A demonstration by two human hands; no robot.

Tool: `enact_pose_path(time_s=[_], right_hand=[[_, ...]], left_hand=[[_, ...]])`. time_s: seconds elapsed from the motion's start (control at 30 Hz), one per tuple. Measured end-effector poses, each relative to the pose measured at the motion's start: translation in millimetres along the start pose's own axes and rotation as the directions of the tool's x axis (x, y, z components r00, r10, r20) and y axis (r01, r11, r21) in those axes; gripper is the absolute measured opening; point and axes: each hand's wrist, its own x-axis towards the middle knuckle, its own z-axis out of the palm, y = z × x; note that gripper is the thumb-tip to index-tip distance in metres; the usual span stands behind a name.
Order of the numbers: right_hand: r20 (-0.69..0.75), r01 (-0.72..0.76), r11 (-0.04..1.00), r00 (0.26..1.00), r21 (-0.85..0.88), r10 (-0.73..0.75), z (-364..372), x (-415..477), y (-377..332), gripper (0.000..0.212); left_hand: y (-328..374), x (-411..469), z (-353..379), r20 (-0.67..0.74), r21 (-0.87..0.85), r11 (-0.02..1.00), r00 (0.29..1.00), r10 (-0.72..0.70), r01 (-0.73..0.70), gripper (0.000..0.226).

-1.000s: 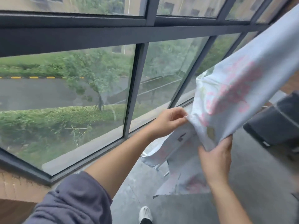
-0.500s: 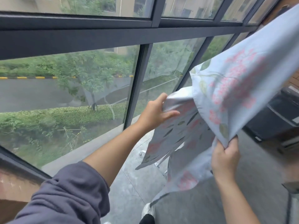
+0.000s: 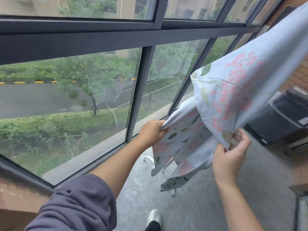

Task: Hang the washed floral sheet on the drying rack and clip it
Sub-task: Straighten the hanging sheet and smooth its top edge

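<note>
The floral sheet (image 3: 236,84), pale blue with pink flowers and green leaves, hangs down from the upper right in front of the window. My left hand (image 3: 152,132) grips a bunched edge of it near the window sill. My right hand (image 3: 230,155) pinches a lower fold of the sheet to the right. White legs of the drying rack (image 3: 164,165) show on the floor behind the cloth; the rest of the rack is hidden by the sheet.
A large dark-framed window (image 3: 138,100) runs along the left. A dark machine (image 3: 281,119) stands at the right wall. The grey concrete floor (image 3: 191,210) lies below, with my white shoe (image 3: 154,217) on it.
My left hand has closed on the sheet's edge and drawn it left and down. My right hand has shifted its grip along the lower fold, and the sheet is spread wider.
</note>
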Motion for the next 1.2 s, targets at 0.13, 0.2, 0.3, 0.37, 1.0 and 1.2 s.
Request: enact_pose_path(time_s=[0.13, 0.2, 0.3, 0.37, 1.0, 1.2], right_hand=[[-0.024, 0.209, 0.977, 0.977, -0.033, -0.210, 4.6, 15.7, -6.9, 0.049], [-0.032, 0.288, 0.957, 0.957, -0.040, -0.290, 6.8, 28.3, -14.0, 0.042], [-0.082, 0.301, 0.951, 0.948, -0.069, -0.306, 9.3, 51.0, -27.5, 0.036], [-0.121, 0.307, 0.946, 0.940, -0.103, -0.318, 9.7, 64.6, -39.4, 0.035], [-0.206, 0.264, 0.963, 0.947, 0.052, -0.248, -26.4, 112.6, -99.4, 0.026], [-0.091, 0.281, 0.959, 0.955, -0.042, -0.283, -20.2, 115.2, -114.0, 0.018]], left_hand=[[10.2, 7.1, 0.2, 0.059, -0.020, 0.997, 0.995, -0.076, 0.078, 0.042], [19.2, 13.5, -0.8, 0.084, -0.019, 0.994, 0.991, -0.108, 0.110, 0.048], [28.9, 25.8, 1.3, 0.139, -0.012, 0.993, 0.984, -0.115, 0.117, 0.044], [35.4, 35.1, 4.5, 0.168, -0.030, 0.996, 0.983, -0.077, 0.083, 0.024], [162.5, 111.8, -15.5, -0.386, -0.456, 0.859, 0.921, 0.044, -0.233, 0.020], [189.8, 107.0, -77.1, -0.545, -0.563, 0.727, 0.838, 0.030, -0.393, 0.032]])
